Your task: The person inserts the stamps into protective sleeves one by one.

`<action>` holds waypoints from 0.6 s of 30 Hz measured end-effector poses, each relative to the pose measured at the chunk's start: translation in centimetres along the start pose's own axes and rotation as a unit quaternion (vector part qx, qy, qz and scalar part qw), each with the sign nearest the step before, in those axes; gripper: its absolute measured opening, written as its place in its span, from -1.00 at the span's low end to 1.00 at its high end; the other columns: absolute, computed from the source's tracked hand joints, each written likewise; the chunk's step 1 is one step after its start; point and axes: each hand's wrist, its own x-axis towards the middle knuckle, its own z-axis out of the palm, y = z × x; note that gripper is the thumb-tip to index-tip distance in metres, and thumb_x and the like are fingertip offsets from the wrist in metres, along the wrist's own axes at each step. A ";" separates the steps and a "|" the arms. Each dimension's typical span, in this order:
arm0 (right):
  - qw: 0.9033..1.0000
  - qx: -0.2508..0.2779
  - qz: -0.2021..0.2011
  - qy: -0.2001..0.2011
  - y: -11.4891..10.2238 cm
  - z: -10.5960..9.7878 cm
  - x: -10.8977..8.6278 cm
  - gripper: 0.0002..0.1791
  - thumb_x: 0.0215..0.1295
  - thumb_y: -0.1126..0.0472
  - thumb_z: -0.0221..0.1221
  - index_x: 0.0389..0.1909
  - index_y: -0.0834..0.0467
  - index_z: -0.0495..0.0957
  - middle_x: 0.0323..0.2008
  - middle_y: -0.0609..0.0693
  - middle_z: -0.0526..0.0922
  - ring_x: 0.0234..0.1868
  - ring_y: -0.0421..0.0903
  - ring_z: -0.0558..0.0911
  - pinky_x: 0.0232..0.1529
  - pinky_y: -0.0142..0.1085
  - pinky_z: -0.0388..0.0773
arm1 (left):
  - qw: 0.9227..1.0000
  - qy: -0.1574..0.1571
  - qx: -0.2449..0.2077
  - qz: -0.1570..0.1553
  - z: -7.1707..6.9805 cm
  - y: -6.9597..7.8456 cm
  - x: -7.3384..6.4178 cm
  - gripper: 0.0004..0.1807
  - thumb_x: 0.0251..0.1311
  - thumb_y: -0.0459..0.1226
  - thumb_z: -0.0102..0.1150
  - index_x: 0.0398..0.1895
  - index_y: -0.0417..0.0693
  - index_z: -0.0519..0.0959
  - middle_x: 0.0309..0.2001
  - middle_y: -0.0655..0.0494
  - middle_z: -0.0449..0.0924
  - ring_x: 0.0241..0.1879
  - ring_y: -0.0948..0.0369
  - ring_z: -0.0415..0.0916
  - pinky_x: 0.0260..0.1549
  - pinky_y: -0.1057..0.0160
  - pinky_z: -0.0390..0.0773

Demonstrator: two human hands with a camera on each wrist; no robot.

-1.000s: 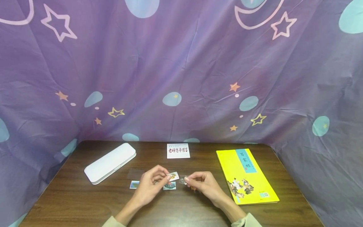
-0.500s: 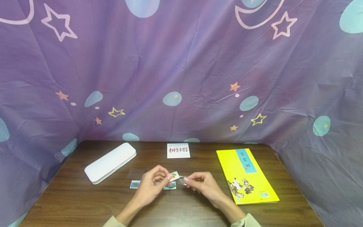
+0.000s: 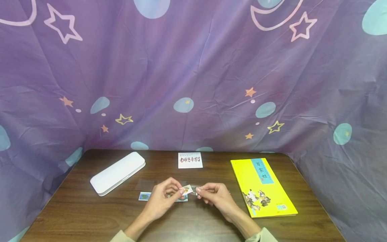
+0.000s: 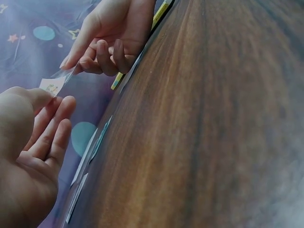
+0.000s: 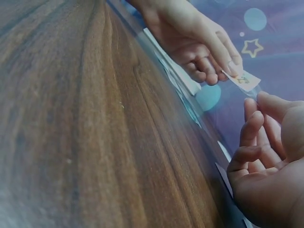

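Between thumb and index finger, my left hand (image 3: pixel 161 199) pinches a small stamp (image 3: pixel 187 190) with a white border and a yellow-brown picture. Opposite it, my right hand (image 3: pixel 219 199) pinches a small clear plastic sleeve (image 3: pixel 194 190). In the right wrist view the stamp's far end overlaps the mouth of the sleeve (image 5: pixel 253 92). Both are held up off the table, as the left wrist view shows. Beneath my left hand lie a blue-green stamp (image 3: pixel 144 196) and a teal stamp (image 3: pixel 183 199), the latter partly hidden by the fingers.
A clear plastic sheet (image 3: pixel 144 184) lies behind my left hand. A white case (image 3: pixel 118 174) is at the left, and a yellow book (image 3: pixel 272 198) at the right. At the back of the wooden table (image 3: pixel 193 227) sits a white card (image 3: pixel 190 160) with red characters.
One second ago the stamp and sleeve were apart; now the stamp's end meets the sleeve. My left hand has shifted slightly right, and more of the teal stamp is covered.
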 end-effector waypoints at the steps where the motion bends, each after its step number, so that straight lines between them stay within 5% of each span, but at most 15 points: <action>1: 1.000 -0.001 0.001 0.001 0.0 0.0 0.0 -0.68 0.41 0.07 0.44 -0.09 0.28 0.75 -0.41 -0.13 0.81 -0.53 -0.31 0.52 -0.52 -0.50 0.38 | 1.000 -0.001 0.002 -0.001 0.0 0.0 0.0 -0.85 0.46 -0.18 0.39 -0.05 0.02 0.64 -0.21 0.05 0.84 -0.26 0.14 0.84 -0.17 0.28 0.78; 8: 1.000 -0.007 0.003 0.012 0.0 0.1 0.0 -0.70 0.39 0.06 0.46 -0.13 0.24 0.75 -0.41 -0.13 0.81 -0.54 -0.31 0.52 -0.54 -0.49 0.38 | 1.000 -0.015 0.009 -0.010 0.0 -0.1 0.0 -0.82 0.47 -0.14 0.38 -0.02 0.02 0.65 -0.22 0.05 0.84 -0.29 0.19 0.82 -0.33 0.33 0.70; 18: 1.000 -0.024 -0.003 0.011 0.0 -0.1 0.1 -0.68 0.38 0.06 0.47 -0.12 0.25 0.75 -0.36 -0.07 0.84 -0.50 -0.29 0.56 -0.54 -0.50 0.39 | 0.999 -0.036 -0.002 -0.013 -0.2 0.0 -0.1 -0.78 0.47 -0.17 0.37 0.04 -0.03 0.64 -0.18 -0.11 0.84 -0.31 0.22 0.81 -0.27 0.32 0.70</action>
